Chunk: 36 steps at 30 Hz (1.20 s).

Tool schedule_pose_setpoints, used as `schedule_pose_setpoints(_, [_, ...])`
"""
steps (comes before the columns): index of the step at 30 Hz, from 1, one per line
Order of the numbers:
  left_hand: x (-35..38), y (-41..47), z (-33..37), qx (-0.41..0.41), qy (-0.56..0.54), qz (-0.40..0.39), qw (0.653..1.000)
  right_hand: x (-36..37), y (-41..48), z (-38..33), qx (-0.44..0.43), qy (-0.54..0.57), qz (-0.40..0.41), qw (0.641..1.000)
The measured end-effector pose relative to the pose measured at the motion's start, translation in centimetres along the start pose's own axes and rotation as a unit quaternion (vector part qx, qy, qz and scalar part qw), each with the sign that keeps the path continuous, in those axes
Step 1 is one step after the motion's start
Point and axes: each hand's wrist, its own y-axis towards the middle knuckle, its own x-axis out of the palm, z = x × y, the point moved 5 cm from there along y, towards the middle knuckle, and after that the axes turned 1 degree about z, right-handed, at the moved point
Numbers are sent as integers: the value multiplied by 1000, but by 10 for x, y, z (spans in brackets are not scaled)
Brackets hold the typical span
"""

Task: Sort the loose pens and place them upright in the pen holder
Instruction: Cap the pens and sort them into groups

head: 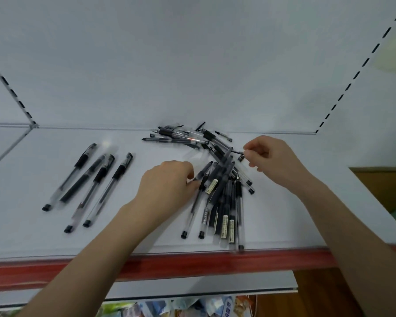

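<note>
A heap of several loose black and clear pens lies on the white shelf, spreading from the back wall toward the front edge. Several more clear pens with black grips lie side by side to the left, apart from the heap. My left hand rests at the heap's left side, its fingers curled around a clear pen there. My right hand is at the heap's right side and pinches the end of a thin dark pen between thumb and fingers. No pen holder is in view.
The shelf has a red front strip and a white back wall with slotted uprights at both sides. Packaged goods show on a lower shelf. A wooden surface lies at the right.
</note>
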Motion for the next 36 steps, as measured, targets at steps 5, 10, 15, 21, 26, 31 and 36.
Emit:
schedule_pose_setpoints(5, [-7,-1,18,26,-56,41,997,-4,-2,4,4,7,8,1000])
schedule_pose_setpoints(10, [-1,-1,32,41,-55,-11,998,-10,-5,10,15,16,21,1000])
schedule_pose_setpoints(15, [5,1,30,20,-29,-38,999,-10,-8,13,16,18,20,1000])
schedule_pose_setpoints(21, [-3,-5,19,7,-25,19,999,-7,-7,10,10,13,12,1000])
schedule_pose_setpoints(26, [1,-14,16,-3,20,5,1000,-3,-3,6,4,7,6,1000])
schedule_pose_setpoints(31, [2,-16,8,-28,43,-7,999,-1,-2,-2,-2,10,-1,1000])
schedule_pose_setpoints(36, [-6,-16,-5,-47,-50,1,998,0,-3,-12,-11,67,-13,998])
